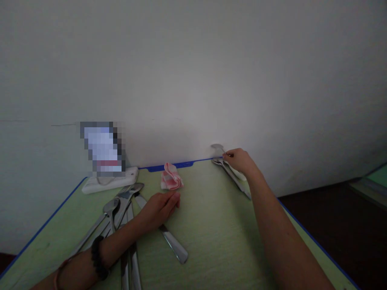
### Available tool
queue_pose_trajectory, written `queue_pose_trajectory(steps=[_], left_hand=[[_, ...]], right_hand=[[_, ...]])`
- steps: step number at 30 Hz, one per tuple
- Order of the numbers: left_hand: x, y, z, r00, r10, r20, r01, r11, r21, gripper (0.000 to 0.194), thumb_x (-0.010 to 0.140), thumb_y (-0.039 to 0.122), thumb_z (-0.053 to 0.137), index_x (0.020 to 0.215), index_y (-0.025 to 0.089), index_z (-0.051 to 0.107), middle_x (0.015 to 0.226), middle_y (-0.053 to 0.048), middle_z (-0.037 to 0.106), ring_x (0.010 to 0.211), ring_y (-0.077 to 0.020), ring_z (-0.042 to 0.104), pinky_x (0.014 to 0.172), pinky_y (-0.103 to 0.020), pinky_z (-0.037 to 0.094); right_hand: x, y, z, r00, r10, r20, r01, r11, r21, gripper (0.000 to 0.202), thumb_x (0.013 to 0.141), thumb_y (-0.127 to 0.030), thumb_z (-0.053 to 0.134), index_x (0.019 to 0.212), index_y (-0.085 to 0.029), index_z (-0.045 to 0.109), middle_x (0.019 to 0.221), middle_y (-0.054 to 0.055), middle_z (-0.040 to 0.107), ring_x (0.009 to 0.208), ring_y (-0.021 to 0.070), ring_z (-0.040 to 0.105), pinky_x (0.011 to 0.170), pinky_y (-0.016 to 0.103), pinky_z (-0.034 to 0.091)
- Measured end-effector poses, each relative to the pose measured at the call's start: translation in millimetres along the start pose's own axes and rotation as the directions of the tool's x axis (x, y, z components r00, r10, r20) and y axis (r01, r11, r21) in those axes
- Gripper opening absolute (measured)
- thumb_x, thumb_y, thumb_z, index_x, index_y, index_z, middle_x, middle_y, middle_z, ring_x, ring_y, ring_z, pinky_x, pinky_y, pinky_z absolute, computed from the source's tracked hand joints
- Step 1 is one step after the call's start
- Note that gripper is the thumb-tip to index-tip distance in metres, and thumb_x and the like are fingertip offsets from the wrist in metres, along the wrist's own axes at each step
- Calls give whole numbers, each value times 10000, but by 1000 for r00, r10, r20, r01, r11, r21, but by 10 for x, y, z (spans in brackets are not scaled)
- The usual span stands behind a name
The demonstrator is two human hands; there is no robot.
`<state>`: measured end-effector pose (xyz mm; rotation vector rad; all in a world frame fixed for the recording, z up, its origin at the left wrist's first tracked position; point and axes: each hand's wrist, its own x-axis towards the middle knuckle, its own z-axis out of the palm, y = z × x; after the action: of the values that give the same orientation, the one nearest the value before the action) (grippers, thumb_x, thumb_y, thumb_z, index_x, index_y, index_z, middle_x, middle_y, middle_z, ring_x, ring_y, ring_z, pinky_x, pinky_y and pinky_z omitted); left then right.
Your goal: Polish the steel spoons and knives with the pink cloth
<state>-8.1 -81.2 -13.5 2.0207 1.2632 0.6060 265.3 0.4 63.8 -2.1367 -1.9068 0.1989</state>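
At the table's far right, my right hand [241, 160] pinches a metal spoon [217, 146] by its handle, the bowl pointing left against the wall. Just below it lie more spoons [231, 175], side by side and partly covered by the hand. My left hand [160, 209] is over the table with its fingers curled in, and nothing shows in them. Directly beyond its knuckles sits a crumpled pink and white cloth [171, 177]. A table knife [174, 243] passes beneath the left hand, its middle hidden.
Several spoons and other cutlery [111, 207] lie piled at the left, partly under my left forearm. A white power strip [130, 176] stands at the back left, below a blurred-out phone-like device [102, 149]. The green table [208, 233] has a blue edge and meets the wall.
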Motion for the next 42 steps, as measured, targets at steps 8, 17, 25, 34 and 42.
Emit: queue_pose_trajectory(steps=[8,17,25,34,42], left_hand=[[-6,0,-13,1000,24,12,-25,998,50,440,923,445,277,672,186,528,504,41,438,473,-122,420,479,-213,314],[5,12,-18,999,33,29,-37,993,112,405,916,420,297,668,191,521,510,38,451,482,-128,436,497,-219,313],[-3,8,-26,998,43,45,-48,990,136,401,918,423,295,684,190,523,511,41,462,484,-128,453,515,-223,314],[2,-9,-20,997,54,45,-61,987,151,401,917,409,297,674,188,526,515,41,458,486,-125,437,514,-226,299],[4,0,-27,997,58,49,-66,983,171,412,918,420,287,679,187,528,532,33,463,510,-132,450,538,-233,308]], right_hand=[[45,85,109,995,67,74,-61,995,-81,294,816,-269,499,977,-165,722,985,131,706,884,209,645,688,244,426],[-8,47,89,985,58,162,-31,987,-160,289,787,-185,484,950,-156,721,960,131,709,881,212,650,691,241,436],[31,90,173,982,66,175,-33,983,-182,288,779,-188,508,975,-167,718,1009,129,697,936,225,646,763,259,458],[29,96,195,980,81,181,-50,984,-171,273,747,-195,569,977,-173,716,1004,127,697,930,224,648,765,272,469],[10,85,189,970,125,211,-86,979,-184,262,726,-217,607,961,-153,705,987,131,693,908,226,647,724,269,476]])
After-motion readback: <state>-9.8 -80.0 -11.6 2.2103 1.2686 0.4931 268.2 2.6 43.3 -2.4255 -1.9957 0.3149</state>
